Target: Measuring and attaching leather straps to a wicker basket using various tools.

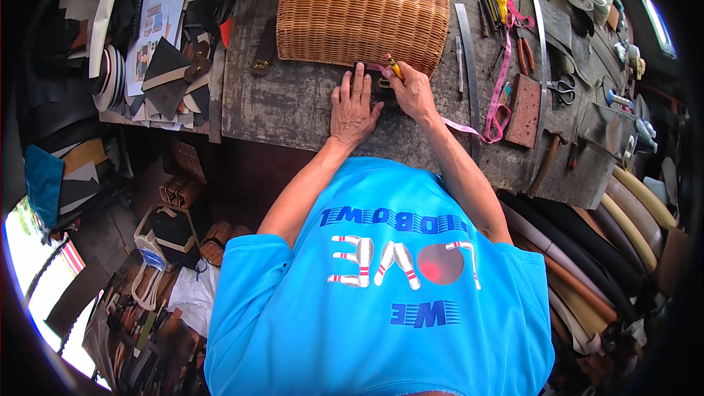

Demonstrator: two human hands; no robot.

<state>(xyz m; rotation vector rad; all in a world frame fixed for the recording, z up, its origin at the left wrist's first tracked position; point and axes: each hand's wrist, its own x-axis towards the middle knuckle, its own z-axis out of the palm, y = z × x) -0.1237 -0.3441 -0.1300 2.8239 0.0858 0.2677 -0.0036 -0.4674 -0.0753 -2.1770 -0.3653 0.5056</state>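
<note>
Bench: worn, dark grey work surface point(279, 114) with scuffed and pale patches, spanning the upper part of the view.
Basket: woven tan-brown wicker body point(363, 11), at the far middle of the bench, just beyond both hands; long near edge facing the person.
Left hand: palm down point(353, 112), fingers extended toward the basket's near edge; grip open, no object visibly grasped. Whether the longest fingertip touches the wicker cannot be told.
Right hand: fingers bent point(413, 92) and closed on a slim yellow tool point(397, 70), just beside the basket's near edge; exact kind of tool cannot be told.
Fitting: small brass part point(383, 83) between the hands, on a dark piece partly hidden by them.
Tape: pink strip point(462, 128), running from beside the right forearm to a loop, then away among the tools; a short pink stretch also shows between the hands at the basket edge.
Strap: dark, with a brass clasp, left of the basket point(265, 48).
Tools, right of basket: pen point(460, 66), yellow-handled screwdriver point(501, 1), red-handled pliers point(525, 55), reddish block point(523, 110), scissors point(563, 89), hammer point(546, 167).
Left side: sheet with pictures point(158, 22); dark and pale scraps point(167, 81) overlap its lower part.
Right side: rolls of material point(565, 246) beside the bench.
Clothing: blue shirt point(381, 260).
</note>
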